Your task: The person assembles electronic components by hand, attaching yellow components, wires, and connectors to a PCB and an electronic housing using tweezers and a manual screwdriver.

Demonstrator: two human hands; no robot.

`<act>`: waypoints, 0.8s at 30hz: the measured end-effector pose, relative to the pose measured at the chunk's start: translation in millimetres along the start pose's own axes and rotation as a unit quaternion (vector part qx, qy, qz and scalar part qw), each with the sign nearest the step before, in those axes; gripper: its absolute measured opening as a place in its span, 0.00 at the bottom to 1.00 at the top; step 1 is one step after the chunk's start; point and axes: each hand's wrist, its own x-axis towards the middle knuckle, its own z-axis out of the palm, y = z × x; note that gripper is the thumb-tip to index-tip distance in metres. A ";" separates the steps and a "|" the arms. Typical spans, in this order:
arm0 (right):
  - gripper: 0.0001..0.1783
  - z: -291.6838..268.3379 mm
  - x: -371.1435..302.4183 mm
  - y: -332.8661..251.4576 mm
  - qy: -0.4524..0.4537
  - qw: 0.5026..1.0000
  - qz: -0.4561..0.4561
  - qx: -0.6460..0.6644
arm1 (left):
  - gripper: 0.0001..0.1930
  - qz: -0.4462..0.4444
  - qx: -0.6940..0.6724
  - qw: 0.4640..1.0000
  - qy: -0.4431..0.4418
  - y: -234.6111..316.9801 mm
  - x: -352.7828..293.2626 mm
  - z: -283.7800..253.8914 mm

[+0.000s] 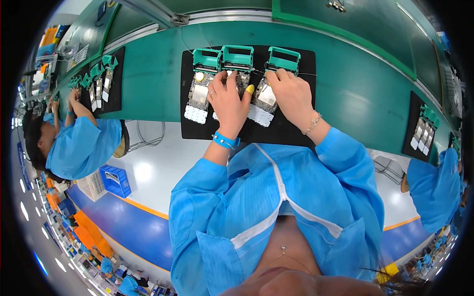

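Three circuit boards lie in a row on a black mat (197,129), each with a green plastic frame at its far end. My left hand (229,101) rests over the middle board with fingers spread, fingertips at the near edge of the middle green frame (238,56); its yellow-covered thumb stands apart. My right hand (291,96) is closed, its fingers bent together at the near left corner of the right green frame (284,58), above the right board (264,101). What its fingertips pinch is hidden. The left board (198,96) and left green frame (206,58) are untouched.
The mat lies on a green workbench (153,74) with a metal rail (224,16) behind. To the left, a person in blue (86,148) works at another mat of boards (101,84). Similar boards (423,133) lie at far right, near another blue-clothed person (434,187). A blue crate (116,181) stands on the floor.
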 end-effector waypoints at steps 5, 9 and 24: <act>0.13 2.0 8.3 -6.7 -0.012 0.999 -0.013 -0.037 | 0.25 0.009 -0.019 1.000 0.013 -2.9 2.0 1.3; 0.12 -1.4 13.9 -7.0 -0.035 0.998 -0.027 -0.041 | 0.25 0.015 -0.022 1.000 0.007 -3.7 2.4 0.0; 0.09 7.0 2.8 9.3 -0.224 0.693 0.300 0.616 | 0.18 -0.255 -0.517 0.778 -0.251 -4.4 19.2 -26.3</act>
